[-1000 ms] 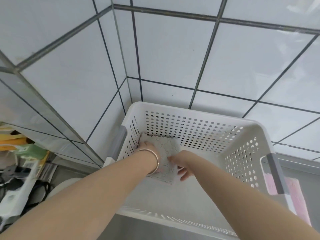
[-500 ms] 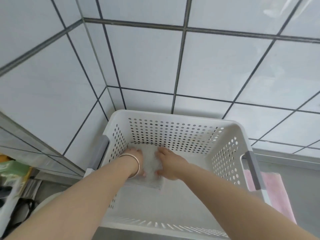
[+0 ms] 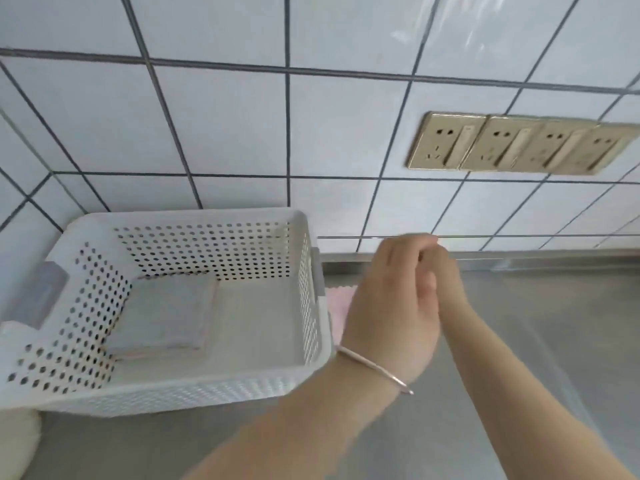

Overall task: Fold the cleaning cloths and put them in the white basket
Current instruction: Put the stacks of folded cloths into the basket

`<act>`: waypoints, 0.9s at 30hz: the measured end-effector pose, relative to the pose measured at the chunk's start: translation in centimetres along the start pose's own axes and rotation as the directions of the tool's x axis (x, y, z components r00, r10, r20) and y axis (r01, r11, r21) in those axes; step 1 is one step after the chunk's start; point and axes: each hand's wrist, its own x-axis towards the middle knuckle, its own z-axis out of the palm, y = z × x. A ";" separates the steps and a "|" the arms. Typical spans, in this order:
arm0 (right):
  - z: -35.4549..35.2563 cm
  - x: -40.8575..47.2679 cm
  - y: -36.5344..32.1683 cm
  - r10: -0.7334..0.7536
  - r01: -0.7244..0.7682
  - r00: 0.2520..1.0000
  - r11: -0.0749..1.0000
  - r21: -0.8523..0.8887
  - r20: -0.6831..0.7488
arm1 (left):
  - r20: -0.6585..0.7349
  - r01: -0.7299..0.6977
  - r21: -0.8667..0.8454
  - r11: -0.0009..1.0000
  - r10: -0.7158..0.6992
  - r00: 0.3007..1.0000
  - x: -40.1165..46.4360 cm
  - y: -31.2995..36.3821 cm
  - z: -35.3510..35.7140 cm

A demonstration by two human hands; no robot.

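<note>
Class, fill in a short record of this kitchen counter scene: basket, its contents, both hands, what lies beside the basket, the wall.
basket: white perforated basket on the steel counter, against the tiled wall
contents: folded grey cloths stacked flat in its back-left corner
left hand: outside the basket to its right, bracelet on the wrist, holds nothing visible
right hand: mostly hidden behind the left; grip unclear
beside basket: pink cloth, partly hidden, on the counter
wall: row of gold-coloured sockets

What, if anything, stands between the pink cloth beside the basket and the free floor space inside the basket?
Only the white basket's perforated right wall separates the pink cloth from the bare floor beside the folded grey cloths; it must be lifted over.
</note>
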 end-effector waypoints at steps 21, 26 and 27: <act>8.6 1.5 15.4 0.497 -0.468 0.817 0.868 -0.167 0.294 | -0.106 0.910 0.210 0.359 -0.916 0.386 -1.8 -18.7 12.5; 7.8 2.2 15.4 0.547 -0.573 0.725 0.816 -0.073 0.418 | -0.105 0.896 0.243 0.370 -0.909 0.404 -1.5 -18.4 12.6; 7.3 2.0 15.2 0.549 -0.589 0.711 0.806 -0.056 0.439 | -0.109 0.896 0.232 0.380 -0.905 0.412 -1.5 -17.9 12.6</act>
